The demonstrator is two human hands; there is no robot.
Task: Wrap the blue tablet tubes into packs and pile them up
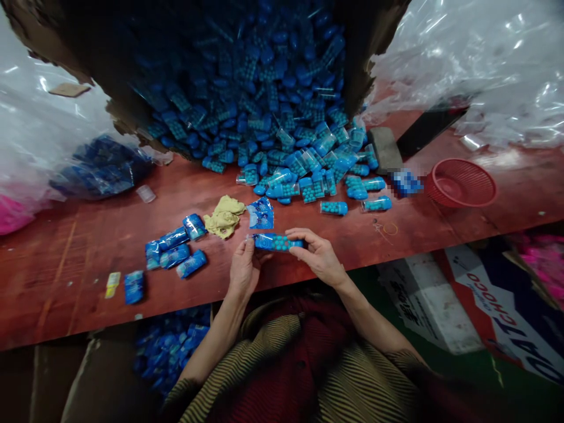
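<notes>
Both hands meet at a small clear bottle (282, 242) filled with turquoise balls, held level above the table's near edge. My right hand (321, 257) pinches its blue-capped end. My left hand (245, 265) grips a blue printed plastic sleeve (263, 241) that covers the bottle's other end. Just beyond them a flat blue printed sleeve (261, 214) lies on the table, beside a crumpled yellowish cloth (224, 216). To the left lie several blue-wrapped bottles (175, 256), with one more wrapped bottle (134, 286) apart from them.
A torn cardboard box (379, 35) spills a heap of capped bottles (282, 158) onto the red table (352, 235). A red plastic basket (462, 183) stands at right. Clear plastic bags (497, 64) lie behind. Below the table are printed cartons (493, 311) and blue packs (176, 346).
</notes>
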